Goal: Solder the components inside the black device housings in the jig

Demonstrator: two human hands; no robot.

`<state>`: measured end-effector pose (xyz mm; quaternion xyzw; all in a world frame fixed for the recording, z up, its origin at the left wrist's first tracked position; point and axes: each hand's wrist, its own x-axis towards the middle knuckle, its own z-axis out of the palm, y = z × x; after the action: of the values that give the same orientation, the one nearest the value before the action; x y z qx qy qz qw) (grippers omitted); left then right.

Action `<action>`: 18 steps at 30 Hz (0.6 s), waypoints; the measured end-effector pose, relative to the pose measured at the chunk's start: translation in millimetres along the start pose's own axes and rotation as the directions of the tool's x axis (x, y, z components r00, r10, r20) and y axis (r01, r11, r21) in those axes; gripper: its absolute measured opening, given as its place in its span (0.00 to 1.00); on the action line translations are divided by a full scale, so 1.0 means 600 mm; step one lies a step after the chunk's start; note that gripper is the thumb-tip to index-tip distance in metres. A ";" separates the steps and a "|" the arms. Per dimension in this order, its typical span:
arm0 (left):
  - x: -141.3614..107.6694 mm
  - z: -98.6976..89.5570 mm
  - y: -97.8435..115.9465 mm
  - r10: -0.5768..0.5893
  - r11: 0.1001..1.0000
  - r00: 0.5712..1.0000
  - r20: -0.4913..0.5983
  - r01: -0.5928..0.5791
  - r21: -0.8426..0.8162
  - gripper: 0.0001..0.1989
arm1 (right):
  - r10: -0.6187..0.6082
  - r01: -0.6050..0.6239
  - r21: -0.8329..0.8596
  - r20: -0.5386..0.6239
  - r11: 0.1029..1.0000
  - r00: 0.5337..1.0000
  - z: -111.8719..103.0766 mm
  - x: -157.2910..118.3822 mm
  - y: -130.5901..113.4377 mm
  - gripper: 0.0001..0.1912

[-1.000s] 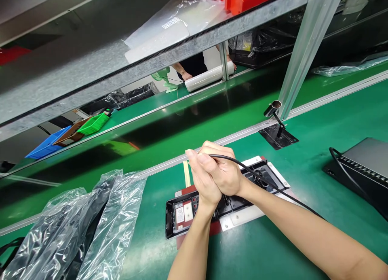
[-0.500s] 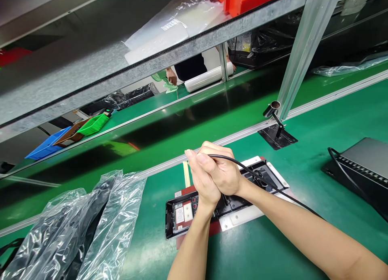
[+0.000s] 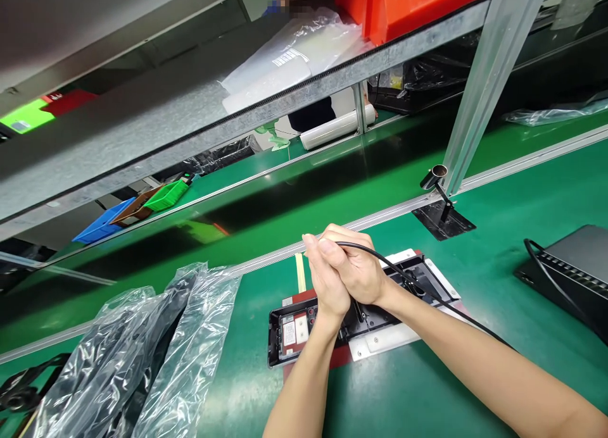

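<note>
Above a long black housing [image 3: 427,275], my two hands are pressed together. The fingers of my right hand [image 3: 358,267] are wrapped round a black cable [image 3: 380,256], which runs back over the right forearm. My left hand [image 3: 325,275] is closed against the right one, and what its fingers hold is hidden. The housing lies open side up on a red and white fixture [image 3: 387,342], with a labelled plate at its left end. My hands and wrists cover its middle.
Clear plastic bags [image 3: 190,349] with dark contents lie at left. A black metal tube holder [image 3: 437,177] stands beyond the fixture, and a black device [image 3: 574,267] sits at right. Overhead runs a metal shelf [image 3: 190,125] with a red bin [image 3: 408,11]. A person is partly visible beyond.
The view has shifted, so the scene sits slightly further right and lower. My hands keep nearly the same closed pose over the housing.
</note>
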<state>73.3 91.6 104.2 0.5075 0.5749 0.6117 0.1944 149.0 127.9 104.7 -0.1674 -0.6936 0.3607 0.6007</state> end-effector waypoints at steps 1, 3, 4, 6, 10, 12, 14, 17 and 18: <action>0.001 0.000 0.003 -0.009 1.000 1.000 0.010 0.009 -0.021 0.33 | 0.013 -0.013 -0.004 0.005 1.000 1.000 -0.001 0.000 -0.001 0.22; 0.005 0.001 0.009 -0.031 0.997 0.999 0.040 0.034 -0.072 0.33 | 0.037 -0.037 -0.018 0.014 0.999 0.999 -0.004 0.000 -0.005 0.23; 0.006 0.000 0.010 -0.039 0.994 0.998 0.057 0.044 -0.096 0.33 | 0.052 -0.051 -0.028 0.018 0.998 0.999 -0.006 0.001 -0.008 0.23; 0.007 -0.001 0.011 -0.040 0.987 0.993 0.113 0.057 -0.151 0.33 | 0.078 -0.077 -0.040 0.019 0.996 0.997 -0.008 0.001 -0.013 0.23; 0.005 -0.007 0.004 -0.009 0.951 0.966 0.258 0.088 -0.297 0.38 | -0.009 0.008 -0.150 -0.001 0.989 1.000 -0.013 0.001 -0.019 0.20; 0.004 -0.013 -0.001 -0.002 0.942 0.957 0.290 0.099 -0.322 0.39 | -0.070 0.072 -0.242 0.020 0.967 0.997 -0.016 0.002 -0.020 0.19; 0.004 -0.023 -0.006 0.001 0.951 0.945 0.328 0.101 -0.293 0.40 | -0.082 0.092 -0.304 0.046 0.948 0.996 -0.019 0.004 -0.022 0.18; 0.001 -0.045 -0.015 0.029 0.983 0.919 0.393 0.046 -0.179 0.45 | -0.070 0.085 -0.321 0.057 0.943 0.996 -0.022 0.006 -0.024 0.20; -0.004 -0.054 -0.018 0.039 0.990 0.923 0.382 0.017 -0.141 0.46 | -0.059 0.069 -0.294 0.043 0.953 0.997 -0.022 0.005 -0.025 0.21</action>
<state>42.8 76.2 99.1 0.6057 0.4779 0.5407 0.3353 163.9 123.6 117.9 -0.2263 -0.7548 0.2364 0.5685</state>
